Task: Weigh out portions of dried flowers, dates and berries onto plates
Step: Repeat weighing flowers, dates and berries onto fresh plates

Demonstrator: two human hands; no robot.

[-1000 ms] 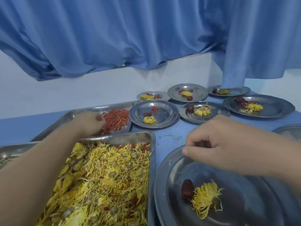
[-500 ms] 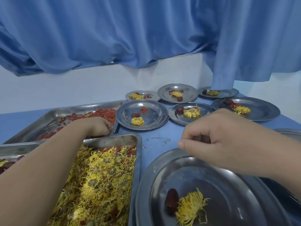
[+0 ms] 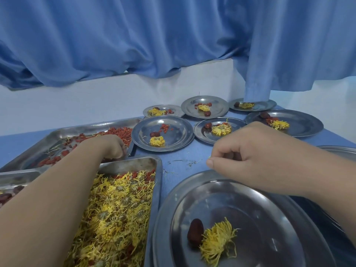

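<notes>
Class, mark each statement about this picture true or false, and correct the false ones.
1. The near plate holds one date and one flower, no berries. True.
2. The left hand is in the flower tray. False: it reaches past it into the berry tray.
3. The right hand lies flat on the near plate. False: its fingers are curled, over the plate's far rim.
4. The curtain is blue. True.
</notes>
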